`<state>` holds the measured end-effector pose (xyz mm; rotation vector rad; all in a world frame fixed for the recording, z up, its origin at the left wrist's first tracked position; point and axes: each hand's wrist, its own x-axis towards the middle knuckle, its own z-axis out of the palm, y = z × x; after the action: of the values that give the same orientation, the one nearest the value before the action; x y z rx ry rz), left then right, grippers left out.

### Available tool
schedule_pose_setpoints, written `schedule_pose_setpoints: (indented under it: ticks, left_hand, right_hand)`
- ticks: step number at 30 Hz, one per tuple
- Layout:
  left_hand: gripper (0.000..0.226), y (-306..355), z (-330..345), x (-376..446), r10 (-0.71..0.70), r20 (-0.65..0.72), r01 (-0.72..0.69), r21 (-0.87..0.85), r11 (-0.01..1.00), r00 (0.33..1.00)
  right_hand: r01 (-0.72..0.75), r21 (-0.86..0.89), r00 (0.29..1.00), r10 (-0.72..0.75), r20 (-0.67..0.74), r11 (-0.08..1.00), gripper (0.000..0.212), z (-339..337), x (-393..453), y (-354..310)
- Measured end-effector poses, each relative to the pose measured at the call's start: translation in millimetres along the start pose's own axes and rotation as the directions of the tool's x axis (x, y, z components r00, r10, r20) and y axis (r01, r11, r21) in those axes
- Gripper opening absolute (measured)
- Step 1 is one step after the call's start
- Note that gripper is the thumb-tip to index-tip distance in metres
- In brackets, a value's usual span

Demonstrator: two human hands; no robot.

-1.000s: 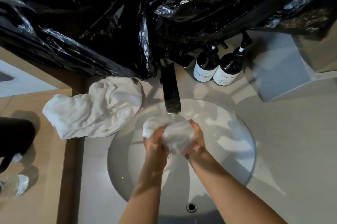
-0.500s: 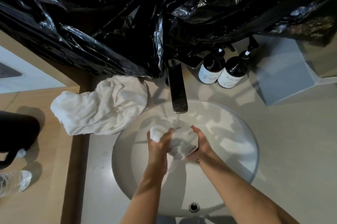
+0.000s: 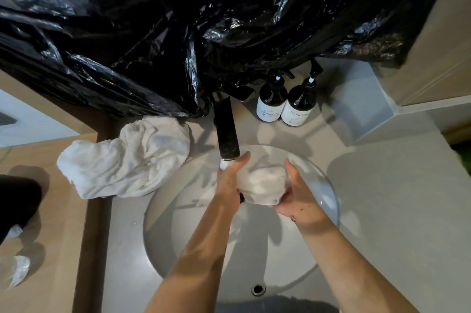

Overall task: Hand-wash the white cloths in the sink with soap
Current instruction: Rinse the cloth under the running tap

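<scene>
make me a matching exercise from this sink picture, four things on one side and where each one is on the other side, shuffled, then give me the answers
Things:
1. bunched white cloth
2. white towel
3. two dark pump bottles
4. faucet spout

Places:
A. standing on the counter behind the basin, to the right of the tap
B. reaching out over the back rim of the sink
C. squeezed between the left hand and the right hand over the basin
D. lying crumpled on the counter to the left of the basin

Pairs: 1-C, 2-D, 3-A, 4-B
</scene>
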<state>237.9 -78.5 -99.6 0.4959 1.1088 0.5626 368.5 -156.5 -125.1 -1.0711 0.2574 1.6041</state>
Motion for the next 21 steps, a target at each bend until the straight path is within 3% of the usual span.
schedule_pose_setpoints:
  ticks: [3,6,8,9,11,12,15,16,17,19,21]
  left_hand:
    - [0.061,-7,-13,-8,0.071,0.110,-0.070,-0.007,0.998,0.991]
    - [0.047,-6,-34,-14,0.203,0.200,-0.208,0.003,0.978,0.959]
    - [0.047,-4,-51,-19,0.257,0.161,-0.262,0.014,0.965,0.953]
    - [0.049,-5,-62,-20,0.263,0.117,-0.268,0.032,0.963,0.958]
    - [0.042,-9,-85,-24,0.188,0.030,-0.189,0.049,0.981,0.982]
    - [0.034,-13,-97,-26,0.115,-0.034,-0.113,0.050,0.992,0.993]
    - [0.017,-25,-118,-27,-0.121,-0.124,0.109,-0.100,0.989,0.985]
    - [0.014,-26,-117,-29,-0.180,-0.141,0.156,-0.164,0.974,0.974]
    - [0.016,-27,-119,-25,-0.232,-0.164,0.190,-0.235,0.953,0.959]
    - [0.042,-24,-118,-22,-0.322,-0.137,0.248,-0.387,0.888,0.937]
    - [0.066,-19,-123,-18,-0.391,0.050,0.351,-0.552,0.756,0.919]
  right_hand:
    - [-0.042,-0.037,0.993,0.038,-0.114,0.998,0.062,7,14,7]
    - [-0.076,-0.115,0.990,0.061,-0.125,0.990,0.044,22,23,10]
    - [-0.039,-0.199,0.991,0.013,-0.132,0.979,0.044,39,29,12]
    - [-0.034,-0.231,0.989,0.000,-0.149,0.972,0.059,45,35,14]
    - [-0.001,-0.258,0.990,-0.036,-0.138,0.966,0.093,52,45,21]
    - [0.062,-0.245,0.990,-0.090,-0.108,0.968,0.089,58,51,25]
    - [0.168,-0.289,0.986,-0.155,0.066,0.942,0.034,76,46,34]
    - [0.183,-0.299,0.981,-0.154,0.118,0.936,0.027,75,49,39]
    - [0.189,-0.297,0.977,-0.150,0.150,0.936,0.029,77,48,41]
    - [0.190,-0.294,0.971,-0.135,0.196,0.937,0.024,76,49,46]
    - [0.192,-0.242,0.964,-0.136,0.230,0.951,0.026,76,45,42]
